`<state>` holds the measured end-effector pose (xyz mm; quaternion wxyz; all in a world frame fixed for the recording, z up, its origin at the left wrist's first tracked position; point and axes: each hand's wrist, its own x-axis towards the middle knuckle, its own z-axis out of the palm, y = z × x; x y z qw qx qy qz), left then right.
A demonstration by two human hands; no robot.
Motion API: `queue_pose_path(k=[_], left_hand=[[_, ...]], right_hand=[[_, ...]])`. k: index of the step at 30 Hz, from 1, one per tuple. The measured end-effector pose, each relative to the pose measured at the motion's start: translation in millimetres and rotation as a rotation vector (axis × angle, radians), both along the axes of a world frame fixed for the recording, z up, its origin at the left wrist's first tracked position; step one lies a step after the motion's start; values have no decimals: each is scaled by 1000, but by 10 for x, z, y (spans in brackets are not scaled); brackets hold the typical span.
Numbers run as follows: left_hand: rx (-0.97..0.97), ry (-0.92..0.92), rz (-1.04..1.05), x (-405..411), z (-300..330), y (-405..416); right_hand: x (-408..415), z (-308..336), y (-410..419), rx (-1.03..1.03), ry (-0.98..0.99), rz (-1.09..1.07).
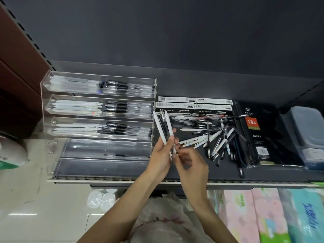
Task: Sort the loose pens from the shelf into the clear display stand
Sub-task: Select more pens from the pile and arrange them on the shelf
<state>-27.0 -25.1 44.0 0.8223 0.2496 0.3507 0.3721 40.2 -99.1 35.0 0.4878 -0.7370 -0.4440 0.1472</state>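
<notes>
A clear tiered display stand (47, 102) sits at the left of the dark shelf. Its upper three tiers hold white and black pens; the lower tiers look almost bare. A pile of loose pens (215, 135) lies to its right on the shelf. My left hand (161, 155) grips a bunch of white and black pens (164, 125), their ends pointing up and away. My right hand (191, 163) pinches the lower ends of that bunch. Both hands hover just right of the stand.
Boxes of pens (194, 105) stand behind the pile. A black diary (257, 134) lies to the right, with a grey plastic container (306, 130) beyond it. The shelf's front rail (114, 179) runs below my hands. Tissue packs (263, 216) sit underneath.
</notes>
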Motion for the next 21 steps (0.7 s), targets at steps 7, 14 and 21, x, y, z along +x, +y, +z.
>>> queue_pose_path(k=[7, 14, 21], left_hand=[[70, -64, 18, 53, 39, -38], [-20, -114, 172, 79, 107, -160], [-101, -120, 471, -277, 230, -89]], right_hand=[[88, 105, -65, -91, 621, 5], [254, 121, -96, -76, 212, 164], [-45, 154, 52, 50, -233, 414]])
